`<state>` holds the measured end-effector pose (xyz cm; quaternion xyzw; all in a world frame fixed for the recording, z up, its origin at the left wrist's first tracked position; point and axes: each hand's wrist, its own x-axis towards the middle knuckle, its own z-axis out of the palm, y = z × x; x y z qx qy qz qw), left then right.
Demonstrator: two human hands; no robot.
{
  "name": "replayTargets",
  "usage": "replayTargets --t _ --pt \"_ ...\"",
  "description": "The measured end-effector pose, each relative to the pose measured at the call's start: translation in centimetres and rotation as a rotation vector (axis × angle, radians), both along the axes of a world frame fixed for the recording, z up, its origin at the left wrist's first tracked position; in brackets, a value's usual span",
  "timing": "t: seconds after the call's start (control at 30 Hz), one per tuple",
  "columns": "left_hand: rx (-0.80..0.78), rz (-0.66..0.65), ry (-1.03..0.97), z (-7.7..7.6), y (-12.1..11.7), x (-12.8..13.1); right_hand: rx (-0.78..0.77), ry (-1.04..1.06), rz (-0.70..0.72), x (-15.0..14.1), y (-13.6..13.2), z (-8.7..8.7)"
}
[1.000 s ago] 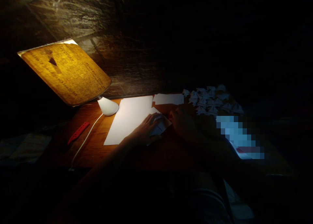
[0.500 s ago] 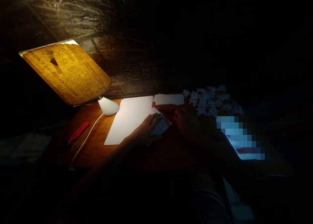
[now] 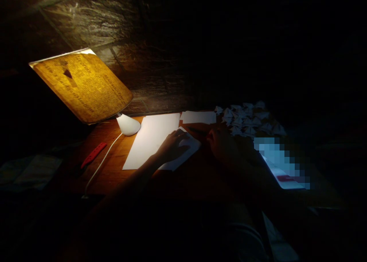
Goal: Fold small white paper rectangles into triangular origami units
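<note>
My left hand (image 3: 173, 145) lies palm down with its fingers stretched out on a white sheet of paper (image 3: 183, 159). That sheet is set at an angle and overlaps a larger pile of white paper (image 3: 155, 136). In deep shadow to its right is my right hand (image 3: 220, 144), its fingers curled in; what they hold, if anything, is too dark to make out. A slim dark object (image 3: 197, 130) shows just left of the right hand's fingers.
A white lamp base (image 3: 128, 125) carries a printed shade (image 3: 83, 86); its cord (image 3: 100, 166) crosses the wooden table (image 3: 114, 155). A red-handled tool (image 3: 94, 154) lies left. Behind are smaller paper pieces (image 3: 199, 117) and several folded paper shapes (image 3: 246, 118). A lit screen (image 3: 286, 178) stands right.
My left hand has slid a little up and left, baring more of the angled sheet's lower part. My right hand has shifted slightly right, away from the sheet.
</note>
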<state>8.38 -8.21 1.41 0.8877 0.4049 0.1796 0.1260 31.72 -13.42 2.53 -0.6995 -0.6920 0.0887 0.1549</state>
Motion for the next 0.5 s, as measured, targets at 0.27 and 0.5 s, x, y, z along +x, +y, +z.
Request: replayTargets --t 0.27,0.5 --pt "0.007 0.106 -0.065 0.1 0.5 0.5 -0.022 -0.025 -0.047 2.4 -2.5 2.2" --pt "0.023 0.043 -0.057 0.1 0.3 0.5 -0.045 0.014 -0.038 4.2 -6.2 3.2"
